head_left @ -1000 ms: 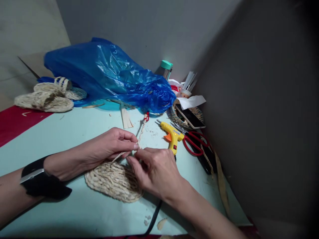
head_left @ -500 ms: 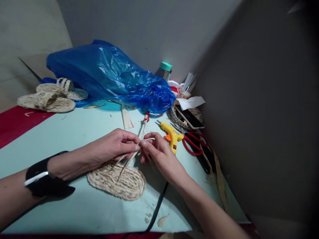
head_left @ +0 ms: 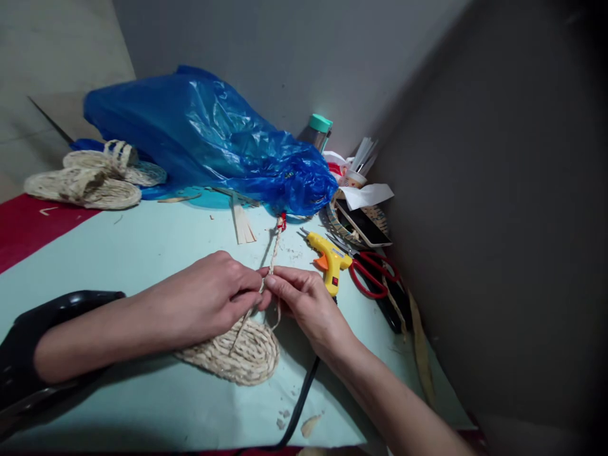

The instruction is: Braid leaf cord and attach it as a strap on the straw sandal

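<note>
Two hands, my left hand and my right hand, pinch the lower end of a slim pale braided cord between thumbs and fingertips, nearly touching each other. The cord runs up from my grip to a red tie by the blue plastic bag; loose strands hang below, over the coiled oval mat. I judge it very light, dry and pliable, rough enough not to slip, though a thin strand could split if jerked. The best hold seems just below the last crossing, under gentle tension.
</note>
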`<state>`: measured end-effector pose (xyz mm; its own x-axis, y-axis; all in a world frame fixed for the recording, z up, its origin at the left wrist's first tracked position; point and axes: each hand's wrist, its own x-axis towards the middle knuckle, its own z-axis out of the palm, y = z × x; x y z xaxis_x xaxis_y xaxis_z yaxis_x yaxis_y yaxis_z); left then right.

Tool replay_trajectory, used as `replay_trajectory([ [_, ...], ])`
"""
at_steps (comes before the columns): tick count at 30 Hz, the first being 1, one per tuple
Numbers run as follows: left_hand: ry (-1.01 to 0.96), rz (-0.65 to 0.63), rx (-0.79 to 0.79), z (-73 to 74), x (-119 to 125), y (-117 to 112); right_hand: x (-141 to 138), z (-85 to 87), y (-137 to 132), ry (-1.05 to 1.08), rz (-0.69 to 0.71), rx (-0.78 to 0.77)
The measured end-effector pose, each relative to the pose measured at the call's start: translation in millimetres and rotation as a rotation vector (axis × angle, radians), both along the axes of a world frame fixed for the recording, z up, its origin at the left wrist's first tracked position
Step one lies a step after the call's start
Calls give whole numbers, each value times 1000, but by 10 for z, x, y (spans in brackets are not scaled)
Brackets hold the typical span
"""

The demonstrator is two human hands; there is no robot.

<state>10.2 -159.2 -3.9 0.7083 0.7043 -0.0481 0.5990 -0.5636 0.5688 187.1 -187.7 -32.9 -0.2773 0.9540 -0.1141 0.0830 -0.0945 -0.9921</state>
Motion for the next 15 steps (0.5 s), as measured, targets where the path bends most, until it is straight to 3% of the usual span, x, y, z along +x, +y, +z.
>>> replay_trajectory([
  [9,158,-17,121,-44,79,-180,-2,29,-14,109,-101,-166],
  [12,104,-20,106,-14,63,-176,-32,50,-33,233,-143,-229],
  [15,-20,102,29,53,-23,-37,-47,63,-57,263,-158,-171],
])
